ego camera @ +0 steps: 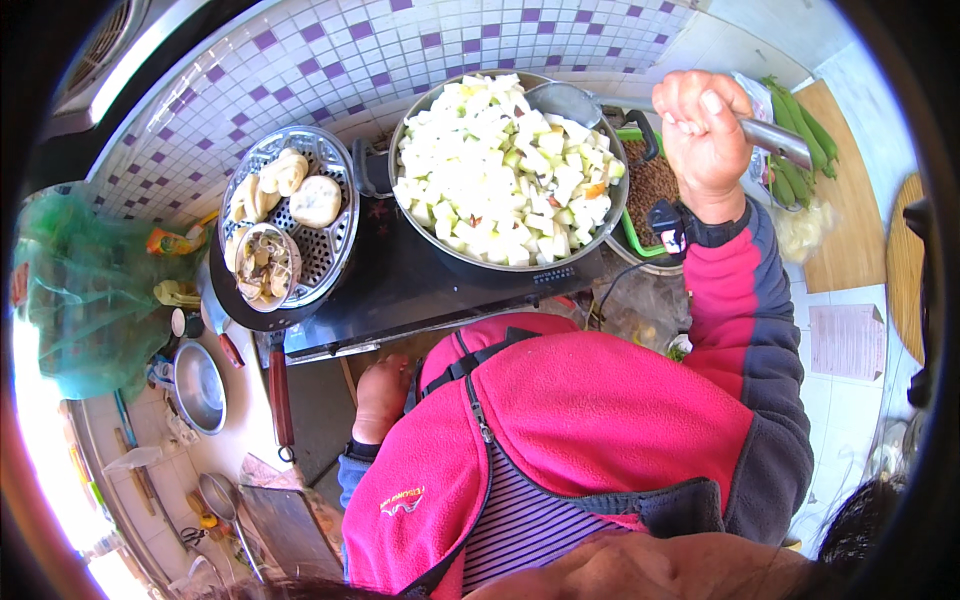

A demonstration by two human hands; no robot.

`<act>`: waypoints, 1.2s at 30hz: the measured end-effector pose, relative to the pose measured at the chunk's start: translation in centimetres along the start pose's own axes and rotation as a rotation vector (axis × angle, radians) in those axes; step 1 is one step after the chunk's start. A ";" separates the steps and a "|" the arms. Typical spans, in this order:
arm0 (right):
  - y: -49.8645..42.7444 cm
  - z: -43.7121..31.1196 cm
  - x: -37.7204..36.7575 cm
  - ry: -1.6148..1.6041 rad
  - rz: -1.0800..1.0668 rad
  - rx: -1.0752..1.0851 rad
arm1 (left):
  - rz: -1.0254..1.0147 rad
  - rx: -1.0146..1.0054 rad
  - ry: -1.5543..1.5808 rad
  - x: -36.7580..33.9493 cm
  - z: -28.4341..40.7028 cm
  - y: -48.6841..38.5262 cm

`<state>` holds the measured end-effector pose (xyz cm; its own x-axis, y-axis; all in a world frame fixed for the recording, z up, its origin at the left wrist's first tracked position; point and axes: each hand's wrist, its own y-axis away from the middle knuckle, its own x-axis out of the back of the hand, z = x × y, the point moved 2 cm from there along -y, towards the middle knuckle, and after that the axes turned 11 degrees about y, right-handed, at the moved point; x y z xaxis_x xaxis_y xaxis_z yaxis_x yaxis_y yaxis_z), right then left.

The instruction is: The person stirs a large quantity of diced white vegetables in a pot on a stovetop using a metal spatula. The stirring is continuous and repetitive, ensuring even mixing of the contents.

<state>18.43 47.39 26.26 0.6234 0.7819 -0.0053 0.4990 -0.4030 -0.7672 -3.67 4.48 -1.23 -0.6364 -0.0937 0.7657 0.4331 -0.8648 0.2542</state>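
Observation:
In my right hand (705,135) is the metal handle of a wok spatula (566,101), gripped in a closed fist. Its broad blade rests on the far right side of a heaped pot (412,232). Pale green-white diced vegetable (502,172) fills that pot up to and above the rim, with a few reddish-brown bits among it. My left hand (381,394) hangs low beside my jacket, below the stove's front edge. Its fingers are partly hidden, so whether it holds something cannot be told.
Left of the pot, a perforated steamer tray (322,251) with buns (315,201) and a bowl of food (264,266) sits over a pan whose wooden handle (279,397) juts forward. A green-rimmed basket (637,244) stands right. Long green vegetables (799,135) lie beyond. A metal basin (199,386) stands left.

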 end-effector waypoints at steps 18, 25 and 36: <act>-8.6 15.4 3.1 0.069 -0.193 -0.084 | 0.007 0.205 -0.039 -2.0 -0.1 2.9; -7.9 18.4 0.6 0.084 -0.223 -0.207 | -0.011 0.265 0.003 -2.5 0.5 3.8; -4.4 21.1 3.2 -0.162 -0.046 -0.535 | 0.010 0.286 0.065 -2.9 0.0 4.5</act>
<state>5.54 61.68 16.07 0.5144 0.8504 -0.1106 0.7857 -0.5191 -0.3365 0.15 0.88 -2.27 -0.6670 -0.1409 0.7316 0.5960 -0.6903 0.4103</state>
